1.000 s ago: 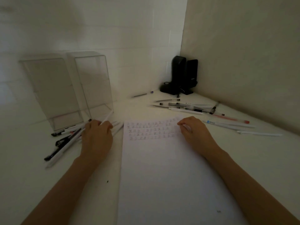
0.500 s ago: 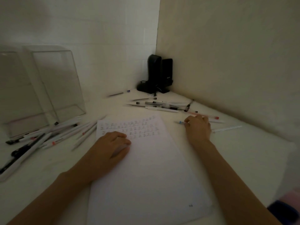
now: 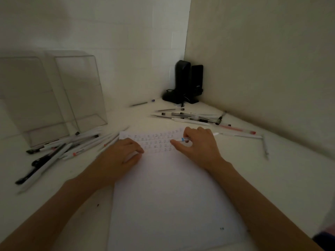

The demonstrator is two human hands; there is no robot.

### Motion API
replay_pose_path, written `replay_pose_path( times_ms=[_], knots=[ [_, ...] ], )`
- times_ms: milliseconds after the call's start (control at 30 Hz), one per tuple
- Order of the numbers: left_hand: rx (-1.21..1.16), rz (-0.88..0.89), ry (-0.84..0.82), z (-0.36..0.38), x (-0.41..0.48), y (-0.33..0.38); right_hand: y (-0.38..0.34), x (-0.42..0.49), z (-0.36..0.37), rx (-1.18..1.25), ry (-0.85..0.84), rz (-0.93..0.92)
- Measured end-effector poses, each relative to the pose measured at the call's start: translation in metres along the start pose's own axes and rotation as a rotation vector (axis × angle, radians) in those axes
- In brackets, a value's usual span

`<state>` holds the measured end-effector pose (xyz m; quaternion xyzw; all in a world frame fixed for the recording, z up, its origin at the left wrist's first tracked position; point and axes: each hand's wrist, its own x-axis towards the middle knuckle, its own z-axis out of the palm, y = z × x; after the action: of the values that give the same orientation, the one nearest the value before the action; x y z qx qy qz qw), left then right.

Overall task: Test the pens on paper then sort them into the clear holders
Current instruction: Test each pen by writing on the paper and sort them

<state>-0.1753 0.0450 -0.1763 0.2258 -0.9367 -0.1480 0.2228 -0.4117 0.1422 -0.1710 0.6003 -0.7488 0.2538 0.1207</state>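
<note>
Your white desk (image 3: 45, 205) sat in a dim, pale-walled corner. At far left stood two clear, boxy holders (image 3: 54, 98), with slim white pens (image 3: 59, 151) heaped before them. Your left hand (image 3: 119, 156) rested relaxed and empty on the scribbled paper (image 3: 172, 196). Your right hand (image 3: 199, 147) pinched a blue-banded pen (image 3: 184, 139) over its far edge. Loose pens (image 3: 190, 117) lay beyond.

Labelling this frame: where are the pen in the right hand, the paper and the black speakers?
pen (image 3: 183, 139): head view, blue band.
paper (image 3: 172, 196): head view, blank middle.
black speakers (image 3: 182, 78): head view, left speaker's front.
</note>
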Motion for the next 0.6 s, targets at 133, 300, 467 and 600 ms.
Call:
replay_pose_path(
  times_ms=[133, 300, 467, 600],
  knots=[
    [-0.003, -0.017, -0.034, -0.008, -0.019, -0.006, -0.002, -0.002, -0.002, 0.029, 0.048, -0.040],
    [0.135, -0.144, -0.172, -0.022, -0.039, 0.004, -0.016, 0.000, -0.013, 0.171, 0.086, -0.091],
    [0.229, -0.149, -0.203, -0.023, -0.048, -0.006, -0.073, -0.001, -0.034, 0.669, 0.173, -0.028],
    [0.166, -0.145, -0.203, -0.025, -0.052, -0.005, -0.116, 0.009, -0.029, 0.799, -0.062, 0.131]
  ],
)
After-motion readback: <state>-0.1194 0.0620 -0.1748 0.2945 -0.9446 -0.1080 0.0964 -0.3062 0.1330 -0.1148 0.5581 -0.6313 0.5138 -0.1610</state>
